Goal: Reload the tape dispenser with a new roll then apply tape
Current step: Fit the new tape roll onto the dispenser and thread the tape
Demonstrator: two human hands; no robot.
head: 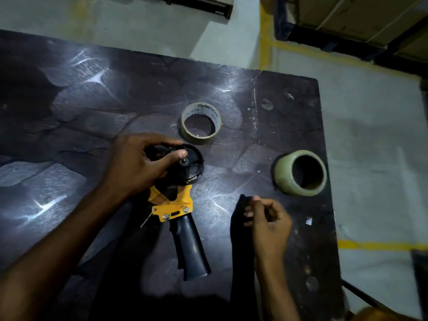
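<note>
Warehouse floor: yellow floor lines (266,38), stacked cartons (361,17) (racked), worn worktable (139,93).

Tape dispenser (178,205) lies flat on the dark surface (81,112), black hub wheel bare, handle pointing toward the person. Left hand (136,165) clasps the wheel end, thumb at the hub; right hand (268,218) hovers just right of the handle, fingers curled, holding nothing visible. Beyond the dispenser sits an empty cardboard core (201,123); a full tape roll (301,172) sits well to its right.

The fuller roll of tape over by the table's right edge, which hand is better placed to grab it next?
Right. The right hand is free and sits just below the fuller roll, while the left hand is busy steadying the tape dispenser by its black hub.
</note>
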